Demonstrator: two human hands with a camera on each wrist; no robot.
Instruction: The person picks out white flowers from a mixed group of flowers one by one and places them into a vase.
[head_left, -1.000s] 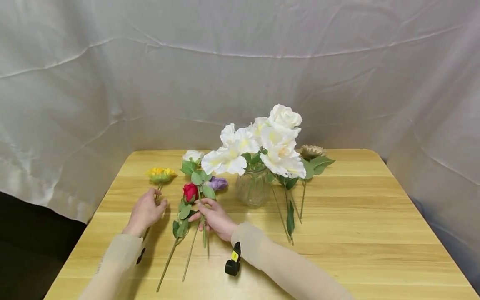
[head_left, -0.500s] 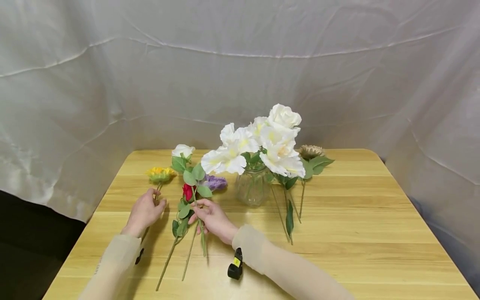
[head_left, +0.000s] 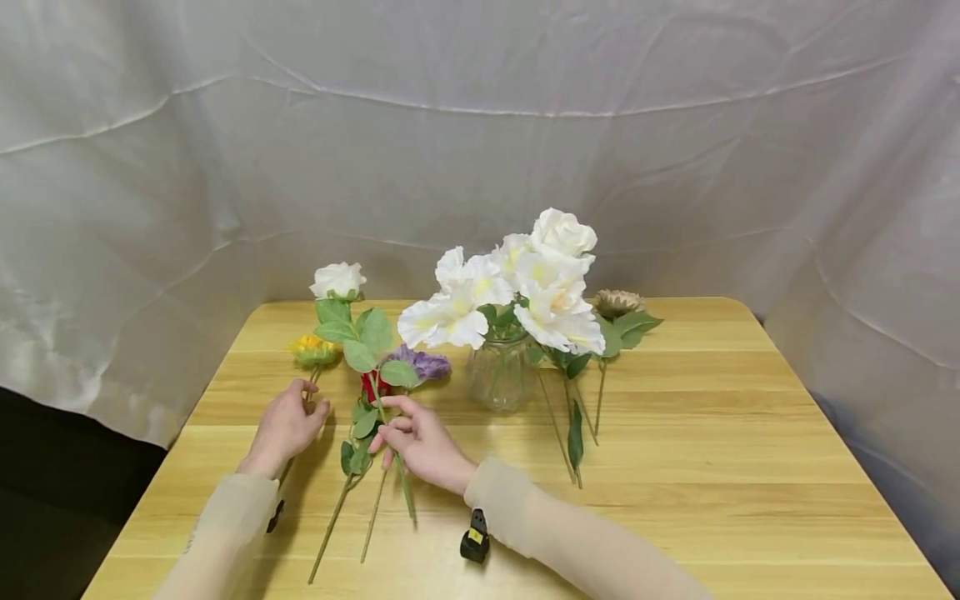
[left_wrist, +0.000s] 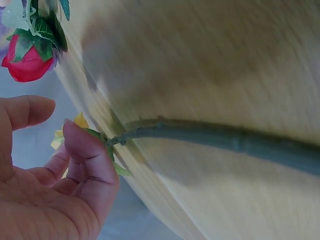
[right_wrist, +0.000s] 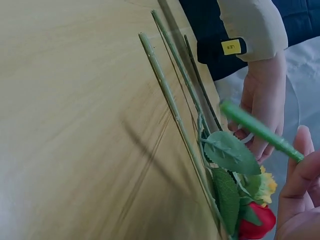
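Observation:
My right hand [head_left: 427, 446] pinches the green stem of a white rose [head_left: 337, 281], raised at a slant over other flowers. In the right wrist view the cut end of that stem [right_wrist: 260, 130] sticks out from the fingers. My left hand [head_left: 288, 429] is beside a yellow sunflower [head_left: 315, 350] at the table's left. Its thumb and forefinger stand apart in the left wrist view, and the sunflower's stem [left_wrist: 225, 137] runs past behind the fingertips. Between the hands lies a red rose [head_left: 373, 387], partly covered by the white rose's leaves, with a purple flower [head_left: 420, 363] close by.
A clear glass vase [head_left: 501, 375] of large white flowers [head_left: 555, 292] stands mid-table. To its right, a beige flower [head_left: 618, 302] lies among leaves and several loose stems [head_left: 558, 433]. Grey cloth [head_left: 480, 167] hangs behind the wooden table [head_left: 712, 500].
The white rose has risen and swung left in my right hand, its bloom now above the sunflower's level. My left hand stays nearly where it was.

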